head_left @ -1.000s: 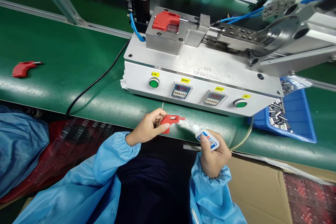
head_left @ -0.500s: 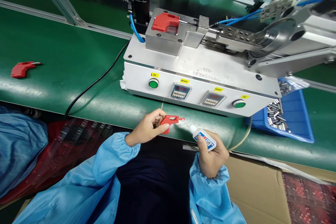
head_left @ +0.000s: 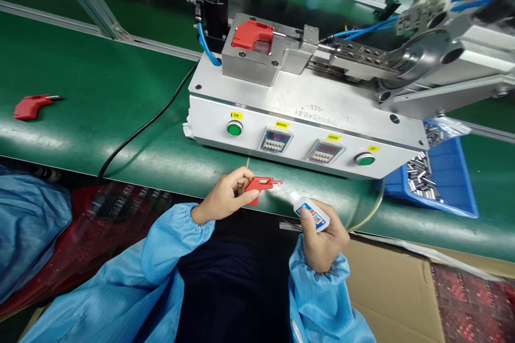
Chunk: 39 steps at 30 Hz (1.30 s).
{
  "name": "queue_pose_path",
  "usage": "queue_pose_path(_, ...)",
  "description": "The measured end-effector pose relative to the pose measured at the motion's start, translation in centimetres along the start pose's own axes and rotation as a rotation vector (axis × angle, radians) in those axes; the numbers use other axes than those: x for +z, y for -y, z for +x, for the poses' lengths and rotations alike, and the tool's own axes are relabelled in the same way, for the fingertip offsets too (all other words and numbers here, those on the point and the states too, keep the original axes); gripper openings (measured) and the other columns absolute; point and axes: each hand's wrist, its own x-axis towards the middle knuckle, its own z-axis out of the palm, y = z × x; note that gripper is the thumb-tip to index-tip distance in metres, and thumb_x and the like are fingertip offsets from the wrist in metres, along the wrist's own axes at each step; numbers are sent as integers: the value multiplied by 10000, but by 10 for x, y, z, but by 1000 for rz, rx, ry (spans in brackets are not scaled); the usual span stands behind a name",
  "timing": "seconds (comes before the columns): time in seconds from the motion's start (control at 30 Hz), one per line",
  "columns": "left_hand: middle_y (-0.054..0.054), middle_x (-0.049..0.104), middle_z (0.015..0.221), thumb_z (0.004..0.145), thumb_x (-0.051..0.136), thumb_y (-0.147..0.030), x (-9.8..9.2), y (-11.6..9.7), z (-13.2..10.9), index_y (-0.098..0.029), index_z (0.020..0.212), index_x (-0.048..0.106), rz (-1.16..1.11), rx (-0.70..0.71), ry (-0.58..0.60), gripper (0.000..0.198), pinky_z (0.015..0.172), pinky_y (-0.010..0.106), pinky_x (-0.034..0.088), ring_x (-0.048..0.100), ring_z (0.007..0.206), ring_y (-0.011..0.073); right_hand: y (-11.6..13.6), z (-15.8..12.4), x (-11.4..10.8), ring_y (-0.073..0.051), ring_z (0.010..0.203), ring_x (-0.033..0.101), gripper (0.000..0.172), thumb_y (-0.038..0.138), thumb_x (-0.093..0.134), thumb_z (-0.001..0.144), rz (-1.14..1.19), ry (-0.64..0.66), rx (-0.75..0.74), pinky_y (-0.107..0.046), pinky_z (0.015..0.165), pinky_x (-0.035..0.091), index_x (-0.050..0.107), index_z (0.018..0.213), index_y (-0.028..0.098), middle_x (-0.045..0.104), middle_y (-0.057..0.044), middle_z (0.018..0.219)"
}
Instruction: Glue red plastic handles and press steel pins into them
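Between the thumb and fingers of my left hand [head_left: 225, 196] is a red plastic handle part [head_left: 260, 183], its narrow prongs pointing right. My right hand [head_left: 325, 236] is wrapped round a small white glue bottle [head_left: 313, 213] with a blue and red label. The bottle tilts up to the left, its clear nozzle close to the prongs; I cannot tell whether they touch. Another red handle [head_left: 252, 35] sits in the metal block on the machine [head_left: 257, 107], a metal rod meeting its right end.
A red handle with a metal pin [head_left: 34, 107] lies on the green bench [head_left: 100, 139] at left. At right stands a blue bin [head_left: 454, 193] of metal tubes. A black cable [head_left: 147, 123] crosses the bench. Below are a cardboard box [head_left: 386, 284] and clear trays [head_left: 470, 300].
The view has shifted very slightly. Both hands keep their hold, and the bottle stays by the prongs almost unmoved.
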Motion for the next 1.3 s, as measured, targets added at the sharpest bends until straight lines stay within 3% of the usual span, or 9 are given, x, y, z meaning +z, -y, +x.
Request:
queue_pose_path(0.7, -17, 645, 767, 943, 707, -401, 2, 0, -1, -187, 980, 610, -13, 15, 9, 238, 629, 229, 439, 546, 645, 115, -3, -3, 0, -138, 507, 522, 341, 523, 755, 890, 13, -5, 38, -285, 497, 449, 769, 870, 183, 645, -7, 625)
queue_pose_path(0.87, -7, 675, 773, 931, 706, -391, 2, -2, 0, -189, 973, 606, -32, 8, -4, 229, 623, 231, 442, 565, 646, 121, -16, 3, -4, -157, 514, 566, 362, 556, 742, 895, 264, -6, 131, -293, 519, 462, 734, 938, 197, 634, 11, 615)
queue_pose_path(0.97, -7, 671, 773, 925, 714, -409, 1, -2, 0, -190, 975, 611, -26, -12, -3, 248, 631, 234, 451, 570, 654, 125, -21, 12, -7, -231, 744, 729, 341, 530, 769, 888, 453, 109, 224, -376, 738, 591, 676, 1020, 229, 751, -33, 807)
queue_pose_path(1.03, -10, 665, 765, 916, 728, -424, 2, -1, -1, -191, 977, 614, -21, -34, -3, 266, 630, 231, 456, 574, 655, 127, -22, 17, -11, -273, 959, 768, 358, 502, 798, 876, 498, 171, 254, -439, 913, 599, 619, 1064, 256, 795, -62, 962)
queue_pose_path(1.17, 2, 709, 792, 908, 739, -467, 5, 3, -7, -198, 982, 614, -35, -67, -16, 306, 640, 228, 494, 636, 674, 142, -25, 18, -15, -289, 1295, 681, 354, 475, 736, 937, 450, 246, 193, -503, 1117, 517, 524, 1149, 287, 796, -105, 1175)
queue_pose_path(1.3, 13, 735, 830, 918, 727, -518, -2, 13, -8, -204, 1016, 635, 15, -89, 22, 342, 664, 232, 536, 673, 704, 158, -38, 18, -12, -265, 1481, 534, 233, 349, 619, 992, 201, 282, 92, -528, 1223, 415, 494, 1174, 274, 748, -136, 1323)
